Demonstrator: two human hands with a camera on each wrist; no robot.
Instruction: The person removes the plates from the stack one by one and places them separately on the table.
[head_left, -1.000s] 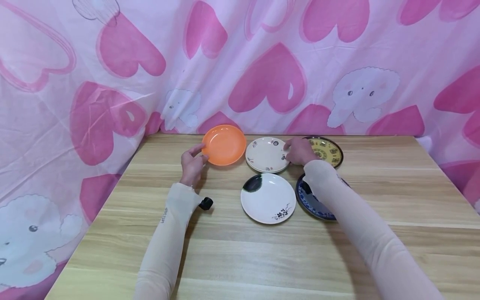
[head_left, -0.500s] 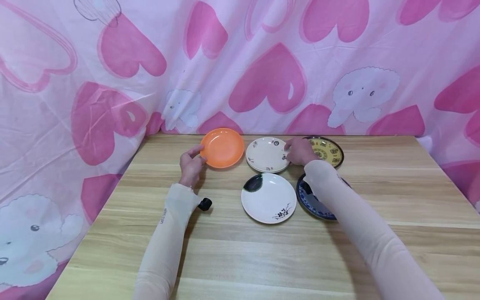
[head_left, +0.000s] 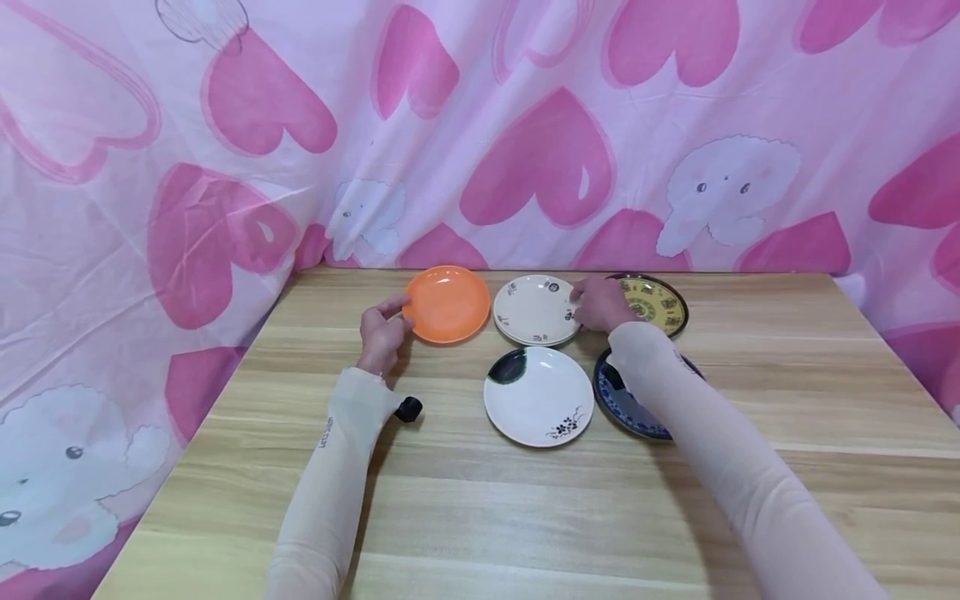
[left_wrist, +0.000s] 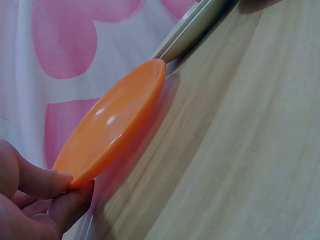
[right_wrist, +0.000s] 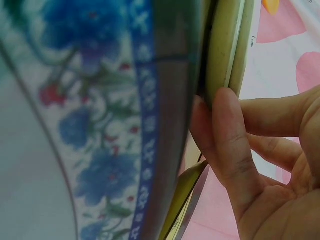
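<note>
My left hand pinches the left rim of an orange plate between thumb and fingers. In the left wrist view, the near side of the orange plate is off the table; whether its far edge touches anything is unclear. My right hand grips the right edge of a cream plate with small dark motifs. The right wrist view shows its thumb and fingers at the rim of the cream plates, where two rims lie stacked. The orange plate is just left of the cream ones.
A white plate with a dark green patch lies in front of the cream plates. Beside it is a blue-patterned plate, partly under my right sleeve. A yellow plate with a dark rim sits behind my right hand. Hanging pink cloth borders the wooden table.
The orange plate has come down and toward me in the head view, my left hand still pinching it and shifting slightly. The right hand and the other plates stay in place.
</note>
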